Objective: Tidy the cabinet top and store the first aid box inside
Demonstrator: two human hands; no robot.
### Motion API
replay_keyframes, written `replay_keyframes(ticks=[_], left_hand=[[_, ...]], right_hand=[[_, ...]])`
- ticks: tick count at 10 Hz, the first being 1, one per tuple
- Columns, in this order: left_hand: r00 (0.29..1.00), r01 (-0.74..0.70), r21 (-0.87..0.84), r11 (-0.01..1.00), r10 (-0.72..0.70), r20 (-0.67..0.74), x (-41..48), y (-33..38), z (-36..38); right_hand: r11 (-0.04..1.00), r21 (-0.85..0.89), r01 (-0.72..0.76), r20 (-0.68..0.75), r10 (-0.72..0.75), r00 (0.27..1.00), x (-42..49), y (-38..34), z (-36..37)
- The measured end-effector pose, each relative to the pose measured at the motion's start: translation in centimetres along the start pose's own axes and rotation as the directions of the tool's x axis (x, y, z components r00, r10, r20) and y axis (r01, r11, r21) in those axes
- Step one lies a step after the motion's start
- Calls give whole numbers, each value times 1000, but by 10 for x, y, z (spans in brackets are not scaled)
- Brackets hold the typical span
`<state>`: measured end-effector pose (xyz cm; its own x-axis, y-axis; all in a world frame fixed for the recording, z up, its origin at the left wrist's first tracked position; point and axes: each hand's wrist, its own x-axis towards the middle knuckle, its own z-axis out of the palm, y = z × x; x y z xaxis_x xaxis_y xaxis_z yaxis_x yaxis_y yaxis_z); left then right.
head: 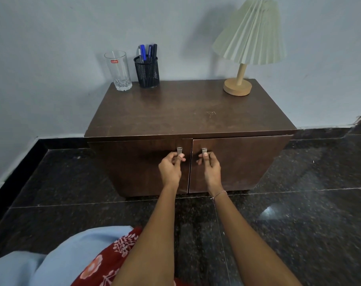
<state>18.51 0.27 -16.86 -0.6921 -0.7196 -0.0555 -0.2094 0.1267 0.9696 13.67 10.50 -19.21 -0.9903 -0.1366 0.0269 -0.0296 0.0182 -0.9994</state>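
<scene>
Left hand (170,168) and right hand (211,169) pinch flat metal handles (179,151) on the dark wooden cabinet (185,112).

Both hands, left (171,167) and right (210,166), pinch the metal handles (179,151) of the closed cabinet (187,112) doors.

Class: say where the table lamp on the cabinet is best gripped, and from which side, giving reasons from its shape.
Grip the lamp by its bare wooden stem, just above the round base, coming from the front, below the shade. The stem is slim enough to wrap; the pleated shade flares wide and looks crushable.
</scene>
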Motion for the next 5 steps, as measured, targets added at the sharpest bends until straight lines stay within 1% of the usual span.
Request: replay_keyframes(ticks=[2,3,4,5], left_hand=[[1000,15,0,1000,-15,-11,-1,1,1],[998,16,49,999,-13,-55,-4,4,0],[992,-55,141,988,71,-107,-7,7,-3],[975,-149,261,954,185,-120,-12,16,-11]], right_hand=[[1000,2,0,-29,1,1000,-1,1,1],[999,2,-34,-90,34,995,-3,-3,3],[994,-102,-43,-205,21,979,-6,-3,6],[910,-407,76,-258,-194,947,-8,-13,6]])
